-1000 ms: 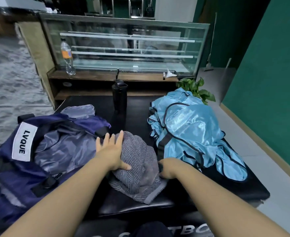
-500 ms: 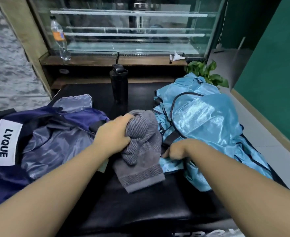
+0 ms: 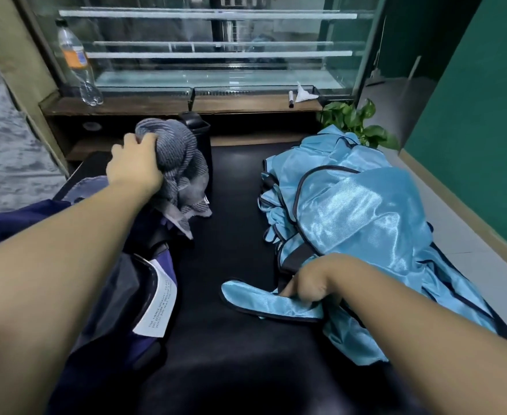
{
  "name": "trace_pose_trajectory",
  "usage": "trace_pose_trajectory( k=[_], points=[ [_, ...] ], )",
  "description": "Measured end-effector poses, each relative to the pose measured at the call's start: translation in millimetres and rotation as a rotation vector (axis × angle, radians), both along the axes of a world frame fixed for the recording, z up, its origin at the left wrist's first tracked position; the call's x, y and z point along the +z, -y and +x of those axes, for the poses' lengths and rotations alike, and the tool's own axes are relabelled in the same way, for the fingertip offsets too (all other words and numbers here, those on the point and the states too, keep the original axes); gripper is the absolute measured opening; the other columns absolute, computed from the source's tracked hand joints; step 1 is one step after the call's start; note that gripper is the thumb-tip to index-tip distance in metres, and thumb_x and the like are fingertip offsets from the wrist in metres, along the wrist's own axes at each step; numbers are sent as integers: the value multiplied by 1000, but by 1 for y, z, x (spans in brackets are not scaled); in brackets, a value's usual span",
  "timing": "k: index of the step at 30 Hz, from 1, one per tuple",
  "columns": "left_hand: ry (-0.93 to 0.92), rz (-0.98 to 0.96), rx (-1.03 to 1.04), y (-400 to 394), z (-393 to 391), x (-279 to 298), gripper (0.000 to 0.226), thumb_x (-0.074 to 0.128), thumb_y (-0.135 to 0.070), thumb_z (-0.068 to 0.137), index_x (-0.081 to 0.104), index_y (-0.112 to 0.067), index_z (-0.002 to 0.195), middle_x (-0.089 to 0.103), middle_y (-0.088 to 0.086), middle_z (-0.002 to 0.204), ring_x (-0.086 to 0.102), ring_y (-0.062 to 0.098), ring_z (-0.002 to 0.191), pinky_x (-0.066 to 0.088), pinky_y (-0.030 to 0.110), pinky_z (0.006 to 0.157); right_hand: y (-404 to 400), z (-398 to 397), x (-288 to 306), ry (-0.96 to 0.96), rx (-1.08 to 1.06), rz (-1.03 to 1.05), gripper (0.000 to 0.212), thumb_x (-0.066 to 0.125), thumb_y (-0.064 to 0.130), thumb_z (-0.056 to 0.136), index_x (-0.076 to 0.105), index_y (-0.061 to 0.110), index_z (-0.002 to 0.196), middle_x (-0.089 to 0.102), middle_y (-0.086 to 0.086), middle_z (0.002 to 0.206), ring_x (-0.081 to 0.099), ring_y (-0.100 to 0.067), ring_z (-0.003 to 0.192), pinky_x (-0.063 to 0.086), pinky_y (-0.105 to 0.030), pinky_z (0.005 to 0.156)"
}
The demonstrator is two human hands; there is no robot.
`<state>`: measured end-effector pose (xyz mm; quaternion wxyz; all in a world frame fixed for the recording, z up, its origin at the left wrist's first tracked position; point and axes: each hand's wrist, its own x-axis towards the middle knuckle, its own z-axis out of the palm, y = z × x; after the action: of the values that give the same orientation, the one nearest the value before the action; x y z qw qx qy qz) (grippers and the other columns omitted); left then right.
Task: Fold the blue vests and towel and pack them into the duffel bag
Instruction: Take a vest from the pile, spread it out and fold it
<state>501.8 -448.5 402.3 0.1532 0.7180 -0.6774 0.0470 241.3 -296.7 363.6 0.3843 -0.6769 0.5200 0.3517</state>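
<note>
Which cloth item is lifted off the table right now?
The grey striped towel, bunched in the left hand above the duffel bag. The blue vests lie on the table.

The left hand (image 3: 134, 166) holds the grey towel (image 3: 177, 166) above the bag (image 3: 111, 295); the right hand (image 3: 309, 287) grips a blue vest (image 3: 366, 223).

Glossy satin vests (image 3: 366, 211), ribbed towel (image 3: 177, 157)

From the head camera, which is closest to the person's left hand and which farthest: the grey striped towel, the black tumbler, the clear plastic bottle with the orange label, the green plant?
From the left hand:
1. Grey striped towel, gripped in that hand.
2. Black tumbler, just behind the towel.
3. Clear plastic bottle with the orange label, on the back-left shelf.
4. Green plant, far right, behind the vests.
</note>
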Motion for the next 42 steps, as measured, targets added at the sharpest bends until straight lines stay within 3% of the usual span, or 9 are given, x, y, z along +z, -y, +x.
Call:
trace_pose_trajectory(
  k=[3,11,18,20,23,28,34,38,42],
  points=[
    [31,166,59,2,-4,-18,73,58,-14,87,21,-26,148,14,15,154,22,43,135,31,56,103,-2,-2,2,-6,20,-59,59,38,3,97,36,36,146,39,8,148,42,-12,108,36,-8,63],
    [-3,63,-297,-42,-46,-39,63,64,-32,85,40,-19,141,31,14,149,25,32,137,29,47,110,-14,-6,-6,13,-51,-239,61,38,0,91,45,35,140,40,4,149,40,-21,132,30,-26,107],
    [-424,300,-701,-131,-90,-49,51,65,-19,89,48,-21,138,47,1,141,41,13,131,23,12,104,-53,-22,-28,302,-442,-833,32,43,9,90,67,19,109,66,1,112,58,-19,106,44,-26,89],
    [-520,326,-684,-150,-98,-56,49,63,-19,90,49,-24,137,47,-3,140,42,11,130,25,14,105,-62,-28,-18,387,-574,-1107,23,44,8,90,65,14,98,62,0,97,55,-20,93,42,-29,78],
    [-628,387,-622,-171,-106,-66,49,62,-20,91,47,-27,137,45,-5,141,40,11,132,30,22,109,-61,-48,-12,299,-716,-1493,23,53,6,87,57,7,110,50,-8,114,44,-25,107,35,-32,88],
    [-620,434,-587,-189,-119,-70,53,60,-23,92,40,-29,141,40,-5,143,38,12,133,31,23,107,-58,-98,-18,305,-1205,-1090,84,71,27,84,19,15,148,36,-15,147,42,-34,129,40,-49,104],
    [-587,379,-605,-207,-154,-57,54,61,-28,91,40,-28,141,38,-8,139,36,7,128,27,17,101,-77,-108,-17,429,-1143,-1247,19,62,27,91,55,10,95,62,-6,87,59,-30,83,46,-36,71],
    [-667,174,-494,-227,-192,-54,22,66,-32,87,65,-25,107,52,-10,102,42,10,111,32,17,93,-92,-89,-4,631,-971,-1471,17,64,13,87,51,12,76,50,-3,80,47,-21,75,32,-28,67],
    [-945,326,-542,-251,-224,-47,35,69,-17,83,50,-28,110,55,-11,98,54,8,86,38,5,70,-109,-68,1,826,-914,-1403,20,65,12,86,51,20,74,57,0,78,53,-18,75,42,-30,70]
  ],
)
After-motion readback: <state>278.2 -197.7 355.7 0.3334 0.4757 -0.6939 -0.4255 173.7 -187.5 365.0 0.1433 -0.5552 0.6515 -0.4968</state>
